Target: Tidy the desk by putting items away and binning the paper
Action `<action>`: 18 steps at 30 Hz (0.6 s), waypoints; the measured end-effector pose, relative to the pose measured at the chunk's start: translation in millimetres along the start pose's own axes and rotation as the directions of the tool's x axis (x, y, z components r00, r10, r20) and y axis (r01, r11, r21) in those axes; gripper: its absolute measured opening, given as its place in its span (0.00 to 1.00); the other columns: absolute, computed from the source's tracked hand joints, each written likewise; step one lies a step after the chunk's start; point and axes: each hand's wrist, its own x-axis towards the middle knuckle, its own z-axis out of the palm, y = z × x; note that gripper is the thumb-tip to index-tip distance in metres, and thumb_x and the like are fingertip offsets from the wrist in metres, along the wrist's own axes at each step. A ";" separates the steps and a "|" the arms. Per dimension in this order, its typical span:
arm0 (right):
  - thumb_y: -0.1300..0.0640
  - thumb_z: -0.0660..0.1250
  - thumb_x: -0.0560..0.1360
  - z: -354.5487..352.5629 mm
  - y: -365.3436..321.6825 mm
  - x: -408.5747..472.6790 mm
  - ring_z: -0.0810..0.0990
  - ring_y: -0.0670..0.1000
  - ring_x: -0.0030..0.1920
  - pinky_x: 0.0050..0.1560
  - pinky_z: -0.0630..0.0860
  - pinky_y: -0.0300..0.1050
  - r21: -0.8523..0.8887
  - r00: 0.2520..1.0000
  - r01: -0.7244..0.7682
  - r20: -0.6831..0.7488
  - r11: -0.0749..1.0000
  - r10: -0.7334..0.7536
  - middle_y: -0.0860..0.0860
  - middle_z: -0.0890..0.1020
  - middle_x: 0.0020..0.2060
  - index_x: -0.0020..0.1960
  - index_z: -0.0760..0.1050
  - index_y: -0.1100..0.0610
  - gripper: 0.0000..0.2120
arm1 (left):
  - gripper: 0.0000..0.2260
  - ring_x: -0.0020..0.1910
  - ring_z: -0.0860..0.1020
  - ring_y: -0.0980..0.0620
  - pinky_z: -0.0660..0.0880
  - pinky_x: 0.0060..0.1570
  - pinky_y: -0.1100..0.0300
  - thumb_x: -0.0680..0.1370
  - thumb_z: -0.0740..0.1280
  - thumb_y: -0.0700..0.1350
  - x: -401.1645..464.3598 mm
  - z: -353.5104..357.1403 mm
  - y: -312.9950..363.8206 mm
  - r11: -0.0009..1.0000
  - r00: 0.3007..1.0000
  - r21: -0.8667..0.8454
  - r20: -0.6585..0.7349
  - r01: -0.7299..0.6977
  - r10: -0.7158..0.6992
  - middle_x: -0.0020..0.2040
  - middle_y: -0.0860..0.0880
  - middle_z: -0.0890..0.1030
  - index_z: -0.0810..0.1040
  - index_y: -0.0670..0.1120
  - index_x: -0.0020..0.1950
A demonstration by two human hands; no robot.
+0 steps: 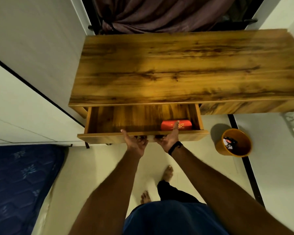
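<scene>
— So where does the tidying stand?

— Nearly finished, I'd judge. The counter (185, 65) top shows bare wood across the middle of the frame, and the drawer (143, 134) under its left part is pulled out. A red box (183, 125) lies inside it at the right end, close to the drawer's right wall.

— And the paper?

— The orange bin (234, 143) stands on the floor at the right of the frame, well apart from the drawer, with something dark and crumpled inside. Whether that is the paper I cannot tell.

— What are the hands doing?

— Both are at the drawer front, palms up. The left hand (136, 141) has its fingers curled under the lower edge, thumb up against the top lip. The right hand (168, 138), with a black band (175, 147) at the wrist, does the same just beside it, its thumb reaching over the lip in front of the red box. Neither holds a loose object.

— Next move?

— Probably pushing the drawer shut: an even, straight push from both hands so it doesn't skew, with the thumbs lifted clear before the front meets the frame.
</scene>
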 end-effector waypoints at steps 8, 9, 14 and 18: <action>0.22 0.65 0.59 53.6 -60.1 42.2 0.76 0.63 0.61 0.59 0.77 0.61 -0.035 0.995 0.044 0.091 0.998 -0.041 0.61 0.75 0.63 0.70 0.68 0.56 0.51 | 0.46 0.53 0.75 0.42 0.69 0.61 0.49 0.70 0.52 0.76 40.7 71.1 38.7 0.998 0.999 0.041 0.003 -0.043 0.043 0.53 0.41 0.77 0.68 0.39 0.69; 0.23 0.65 0.59 61.5 -69.0 43.3 0.76 0.63 0.61 0.60 0.76 0.61 -0.043 0.994 0.049 0.103 0.998 -0.044 0.61 0.76 0.62 0.69 0.69 0.56 0.50 | 0.47 0.53 0.75 0.43 0.69 0.61 0.49 0.70 0.52 0.76 46.0 81.0 44.6 0.998 0.999 0.052 0.005 -0.040 0.040 0.54 0.42 0.77 0.67 0.39 0.71; 0.26 0.64 0.65 95.7 -104.5 47.5 0.77 0.62 0.61 0.62 0.74 0.65 0.025 0.980 0.075 0.184 0.997 -0.078 0.59 0.76 0.63 0.70 0.69 0.52 0.42 | 0.48 0.63 0.70 0.41 0.64 0.67 0.46 0.66 0.57 0.77 70.4 112.0 72.2 0.999 0.997 0.025 0.064 -0.043 0.041 0.63 0.40 0.71 0.66 0.40 0.70; 0.26 0.66 0.63 106.3 -104.5 52.0 0.76 0.62 0.62 0.62 0.73 0.67 0.025 0.979 0.109 0.173 0.994 -0.112 0.56 0.77 0.64 0.69 0.70 0.48 0.41 | 0.40 0.47 0.72 0.42 0.69 0.59 0.47 0.65 0.60 0.77 80.5 118.5 85.1 0.995 0.998 0.101 0.057 -0.022 0.016 0.45 0.42 0.72 0.73 0.44 0.58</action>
